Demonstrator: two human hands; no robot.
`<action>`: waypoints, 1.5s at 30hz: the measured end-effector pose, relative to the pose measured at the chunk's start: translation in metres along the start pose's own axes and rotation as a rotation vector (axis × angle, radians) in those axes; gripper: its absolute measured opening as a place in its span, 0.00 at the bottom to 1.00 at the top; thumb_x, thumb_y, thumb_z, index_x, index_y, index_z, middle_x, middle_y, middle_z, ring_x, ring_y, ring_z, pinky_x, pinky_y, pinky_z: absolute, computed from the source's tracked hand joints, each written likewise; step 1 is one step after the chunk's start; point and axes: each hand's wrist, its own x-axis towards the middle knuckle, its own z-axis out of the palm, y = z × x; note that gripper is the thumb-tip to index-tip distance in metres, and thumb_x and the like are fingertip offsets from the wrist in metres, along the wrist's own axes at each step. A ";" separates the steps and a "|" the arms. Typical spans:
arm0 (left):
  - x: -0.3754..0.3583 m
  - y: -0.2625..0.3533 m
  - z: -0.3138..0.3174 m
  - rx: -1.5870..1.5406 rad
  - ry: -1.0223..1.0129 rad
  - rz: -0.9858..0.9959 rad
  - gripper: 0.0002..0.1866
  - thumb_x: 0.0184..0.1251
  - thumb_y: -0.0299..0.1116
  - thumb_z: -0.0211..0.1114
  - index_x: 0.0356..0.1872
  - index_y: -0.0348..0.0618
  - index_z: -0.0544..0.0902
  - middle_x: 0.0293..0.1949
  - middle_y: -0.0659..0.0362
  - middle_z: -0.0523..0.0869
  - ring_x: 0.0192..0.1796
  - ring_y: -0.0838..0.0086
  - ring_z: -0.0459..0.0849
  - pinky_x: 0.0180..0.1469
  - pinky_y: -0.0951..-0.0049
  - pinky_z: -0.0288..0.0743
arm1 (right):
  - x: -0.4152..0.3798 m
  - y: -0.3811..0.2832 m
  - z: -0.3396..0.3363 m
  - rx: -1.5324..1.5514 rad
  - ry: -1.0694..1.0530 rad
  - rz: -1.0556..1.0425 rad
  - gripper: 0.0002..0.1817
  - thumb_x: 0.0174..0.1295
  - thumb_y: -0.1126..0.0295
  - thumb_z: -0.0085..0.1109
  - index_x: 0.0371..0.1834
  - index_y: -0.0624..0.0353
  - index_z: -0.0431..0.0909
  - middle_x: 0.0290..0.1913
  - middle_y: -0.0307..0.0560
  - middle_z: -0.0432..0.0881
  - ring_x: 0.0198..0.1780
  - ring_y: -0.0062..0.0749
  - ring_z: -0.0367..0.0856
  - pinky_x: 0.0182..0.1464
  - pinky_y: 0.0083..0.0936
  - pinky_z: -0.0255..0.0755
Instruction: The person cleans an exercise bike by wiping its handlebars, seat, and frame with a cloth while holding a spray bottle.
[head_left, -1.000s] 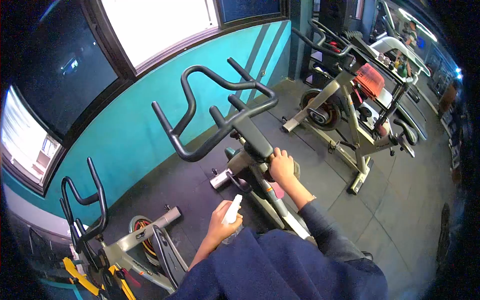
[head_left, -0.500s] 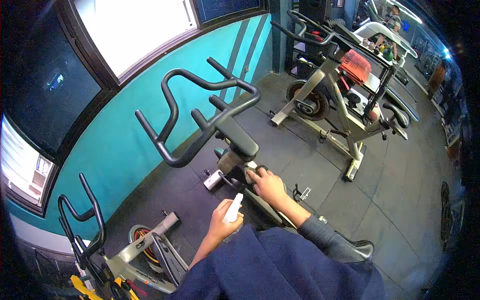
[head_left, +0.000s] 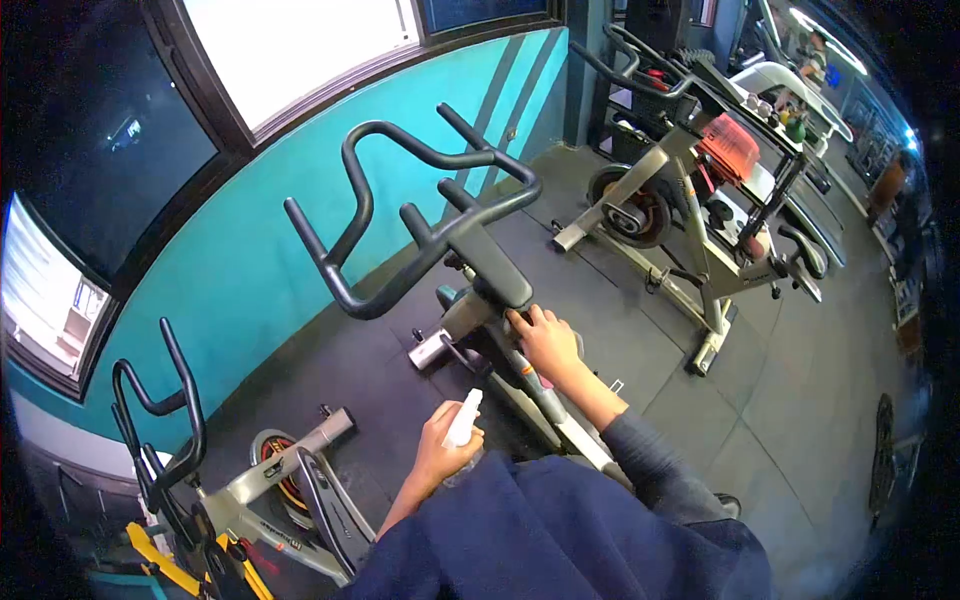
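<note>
White plastic shows in the left hand, near the lower middle of the frame: a spray bottle, its top tilted up and toward the right, the hand's grip closed around it. Just right of centre, the right hand reaches to the exercise bike, its fingertips by the lower end of the black stem pad; its fingers are bent, but I cannot tell how wide its grip is or whether it holds anything. Black handlebars spread above, toward the teal wall (two dark stripes cross it on the slant). A second bike stands at the lower left, and a third bike at the upper right, near a red basket.
</note>
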 end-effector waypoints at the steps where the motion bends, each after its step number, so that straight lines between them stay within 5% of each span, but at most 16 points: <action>1: -0.002 -0.002 0.000 0.027 0.006 0.025 0.15 0.45 0.24 0.68 0.38 0.36 0.81 0.36 0.52 0.82 0.35 0.58 0.83 0.38 0.64 0.78 | 0.000 0.000 0.000 0.009 -0.014 0.004 0.29 0.52 0.69 0.60 0.62 0.44 0.73 0.46 0.48 0.76 0.46 0.41 0.78 0.42 0.37 0.77; 11: 0.002 -0.001 0.004 0.041 -0.002 0.041 0.15 0.46 0.25 0.69 0.39 0.36 0.81 0.35 0.52 0.81 0.35 0.56 0.82 0.38 0.63 0.77 | 0.011 -0.027 0.013 0.001 0.038 0.147 0.23 0.59 0.69 0.51 0.60 0.46 0.76 0.46 0.52 0.78 0.44 0.46 0.81 0.41 0.41 0.79; 17: 0.006 0.019 0.002 0.026 -0.020 0.096 0.15 0.49 0.21 0.65 0.42 0.35 0.80 0.39 0.55 0.81 0.33 0.73 0.88 0.37 0.73 0.81 | -0.006 -0.006 -0.006 -0.027 0.012 0.181 0.24 0.58 0.70 0.51 0.60 0.39 0.75 0.43 0.48 0.76 0.44 0.43 0.81 0.40 0.40 0.78; 21: -0.002 0.011 0.004 -0.050 -0.034 0.023 0.16 0.49 0.21 0.66 0.42 0.35 0.80 0.38 0.55 0.81 0.33 0.71 0.88 0.37 0.72 0.81 | -0.016 0.035 -0.009 -0.019 -0.009 0.286 0.25 0.56 0.71 0.53 0.60 0.40 0.75 0.44 0.47 0.75 0.44 0.43 0.80 0.39 0.41 0.78; 23: -0.005 0.009 0.004 -0.034 -0.049 0.012 0.15 0.49 0.21 0.65 0.42 0.35 0.80 0.38 0.55 0.81 0.32 0.72 0.88 0.37 0.73 0.81 | -0.016 0.040 -0.020 0.044 0.144 0.233 0.25 0.56 0.71 0.54 0.60 0.40 0.75 0.43 0.47 0.75 0.44 0.44 0.80 0.39 0.41 0.79; 27: -0.007 -0.001 0.004 0.036 -0.055 0.094 0.15 0.48 0.21 0.66 0.41 0.35 0.81 0.37 0.54 0.81 0.33 0.70 0.87 0.37 0.72 0.80 | -0.009 0.016 -0.010 0.039 0.128 0.126 0.25 0.54 0.71 0.55 0.58 0.41 0.77 0.42 0.47 0.74 0.44 0.44 0.79 0.39 0.40 0.79; 33: -0.006 0.015 -0.001 -0.101 -0.003 -0.073 0.16 0.46 0.24 0.68 0.40 0.35 0.81 0.35 0.52 0.82 0.35 0.61 0.84 0.38 0.66 0.78 | 0.004 -0.007 -0.002 -0.052 0.097 0.169 0.18 0.55 0.70 0.53 0.50 0.51 0.80 0.42 0.46 0.75 0.46 0.40 0.78 0.40 0.39 0.76; 35: -0.005 0.010 -0.006 0.084 -0.016 0.125 0.16 0.46 0.25 0.69 0.40 0.35 0.81 0.35 0.52 0.82 0.35 0.59 0.83 0.38 0.65 0.78 | 0.009 -0.009 -0.006 -0.086 0.039 0.175 0.17 0.56 0.70 0.53 0.49 0.51 0.80 0.42 0.46 0.75 0.47 0.40 0.78 0.40 0.40 0.76; 40: -0.016 0.001 -0.008 0.059 0.013 0.053 0.15 0.46 0.25 0.69 0.39 0.36 0.81 0.35 0.53 0.81 0.35 0.59 0.83 0.38 0.64 0.77 | 0.006 -0.019 -0.006 -0.070 0.020 0.172 0.16 0.56 0.70 0.52 0.48 0.52 0.81 0.43 0.46 0.75 0.47 0.40 0.78 0.42 0.40 0.76; 45: -0.020 0.008 -0.007 0.024 0.006 0.020 0.15 0.47 0.24 0.68 0.39 0.36 0.81 0.35 0.53 0.81 0.35 0.61 0.84 0.38 0.66 0.78 | -0.013 -0.043 0.000 0.227 -0.113 0.066 0.25 0.54 0.70 0.54 0.58 0.43 0.77 0.46 0.53 0.77 0.45 0.50 0.81 0.44 0.43 0.78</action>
